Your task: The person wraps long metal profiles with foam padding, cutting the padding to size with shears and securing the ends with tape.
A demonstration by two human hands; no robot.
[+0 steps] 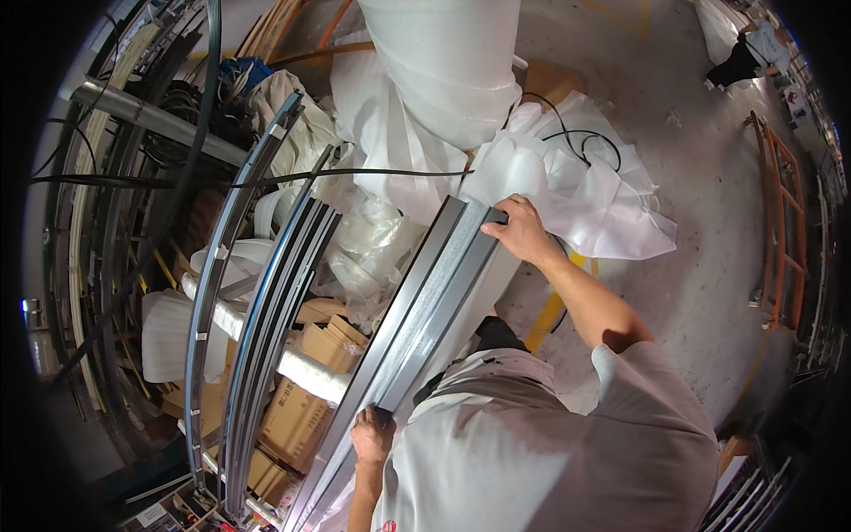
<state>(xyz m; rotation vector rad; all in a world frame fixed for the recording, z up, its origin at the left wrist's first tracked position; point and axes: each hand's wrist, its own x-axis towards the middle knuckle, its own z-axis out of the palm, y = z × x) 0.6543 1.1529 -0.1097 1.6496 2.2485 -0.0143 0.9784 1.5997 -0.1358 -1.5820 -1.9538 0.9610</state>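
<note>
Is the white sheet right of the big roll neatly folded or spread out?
Spread out, loosely: the white sheet lies rumpled on the floor, with wavy creases and uneven edges.

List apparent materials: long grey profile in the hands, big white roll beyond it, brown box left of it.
Long grey profile: metal, perhaps aluminium or steel; a bright streaked channel between smooth, darker, satin faces.
White roll: probably plastic foam or bubble sheet; soft sheen, fine texture, slightly translucent loose folds.
Brown box: likely corrugated cardboard; matte tan, printed face.
</note>
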